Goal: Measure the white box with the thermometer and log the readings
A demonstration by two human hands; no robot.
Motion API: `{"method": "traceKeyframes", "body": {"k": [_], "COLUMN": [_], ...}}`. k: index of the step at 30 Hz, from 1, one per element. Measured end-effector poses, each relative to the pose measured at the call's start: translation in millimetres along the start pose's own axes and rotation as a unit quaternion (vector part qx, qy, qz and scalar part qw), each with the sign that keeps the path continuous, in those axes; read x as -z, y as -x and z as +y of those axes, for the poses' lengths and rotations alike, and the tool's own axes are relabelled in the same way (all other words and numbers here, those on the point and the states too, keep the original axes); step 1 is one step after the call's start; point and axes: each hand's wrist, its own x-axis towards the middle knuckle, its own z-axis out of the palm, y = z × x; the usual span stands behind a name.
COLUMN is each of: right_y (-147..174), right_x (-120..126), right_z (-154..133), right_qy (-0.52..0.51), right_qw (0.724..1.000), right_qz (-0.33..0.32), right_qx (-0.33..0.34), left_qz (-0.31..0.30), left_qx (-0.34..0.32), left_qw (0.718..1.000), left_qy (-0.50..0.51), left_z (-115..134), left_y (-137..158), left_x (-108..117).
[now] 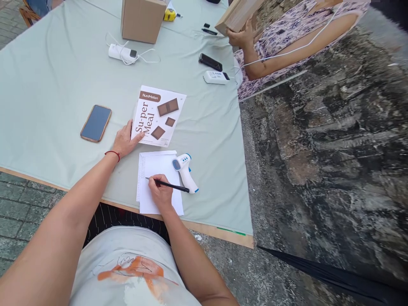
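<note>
My left hand (pixel 125 140) grips the lower left edge of a white and brown food box (pixel 167 127) printed "NutriMotion Su-per Meal", its thumb on the printed face. In my right hand (pixel 161 193) is a black pen (pixel 174 185), its tip pointing at the left part of some white paper sheets (pixel 159 163). Small writing runs down the left side of the paper. A white and blue infrared thermometer (pixel 188 174) lies at the paper's right edge, with the pen's back end crossing over its handle.
A phone (pixel 96 123) lies to the left. Farther back are a white device with cables (pixel 119 53), a cardboard box (pixel 142 21), a yellow tape measure (pixel 169 15), a black case (pixel 210 62) and a white power bank (pixel 215 77). Another person's hand (pixel 244 37) holds a box at the right edge.
</note>
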Motion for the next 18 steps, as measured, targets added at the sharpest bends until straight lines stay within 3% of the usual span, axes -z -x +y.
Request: {"method": "traceKeyframes", "body": {"k": [18], "right_y": [0.0], "right_x": [-0.6], "right_z": [2.9], "right_qy": [0.017], "right_qw": [1.0], "right_qz": [0.002], "right_qx": [0.01], "left_qz": [0.002], "left_qx": [0.004], "left_qw": [1.0], "left_qy": [-0.001], "left_z": [-3.5], "left_y": [-0.5], "left_x": [-2.6]}}
